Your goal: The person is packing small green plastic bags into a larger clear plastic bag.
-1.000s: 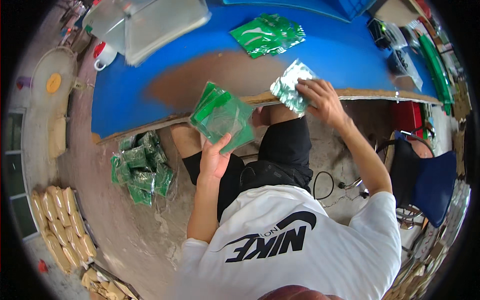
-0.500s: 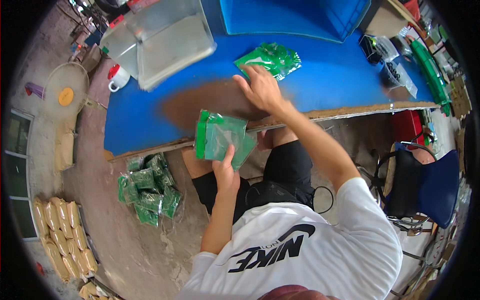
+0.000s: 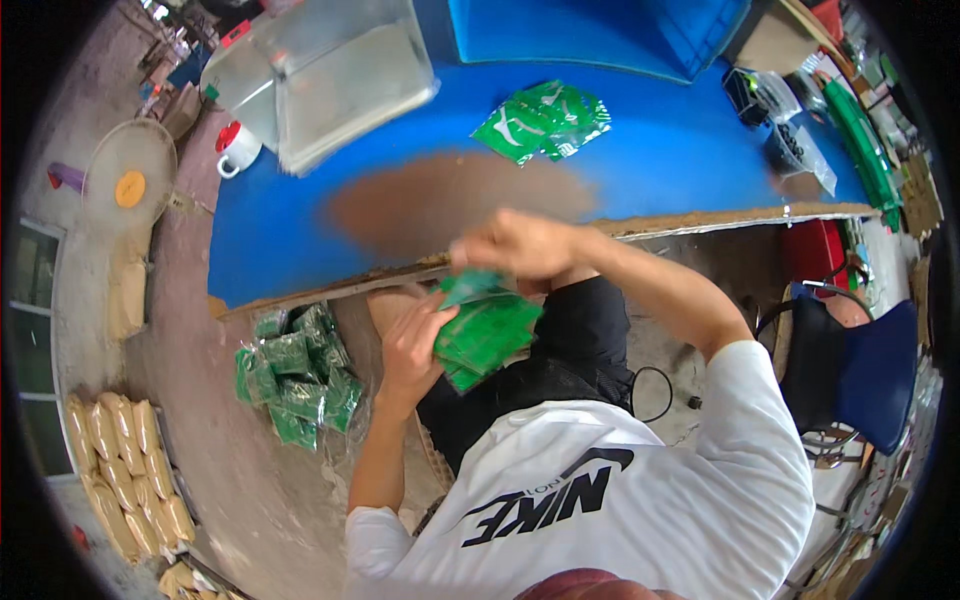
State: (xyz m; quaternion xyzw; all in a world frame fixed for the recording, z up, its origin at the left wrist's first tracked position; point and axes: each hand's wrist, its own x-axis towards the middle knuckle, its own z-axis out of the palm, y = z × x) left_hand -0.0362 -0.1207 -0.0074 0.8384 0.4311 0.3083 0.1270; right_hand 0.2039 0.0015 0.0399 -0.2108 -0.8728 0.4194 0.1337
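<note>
My left hand (image 3: 408,345) grips a stack of flat green packets (image 3: 488,332) from its left side, just below the front edge of the blue table (image 3: 660,170). My right hand (image 3: 515,245) is closed over the stack's top edge, fingers curled down onto the uppermost packet. The stack is tilted and hangs over my lap. A loose pile of the same green packets (image 3: 545,120) lies further back on the table, out of reach of both hands.
A clear plastic tub (image 3: 340,75) stands at the table's back left beside a white mug with a red lid (image 3: 237,148). More green packets (image 3: 295,375) are heaped on the floor to my left. Tan sacks (image 3: 120,460) line the floor's edge. A blue chair (image 3: 860,360) stands at my right.
My right hand left the table's front edge, swept across the tabletop and came back down onto the top of the stack. My left hand lowered the stack toward my lap.
</note>
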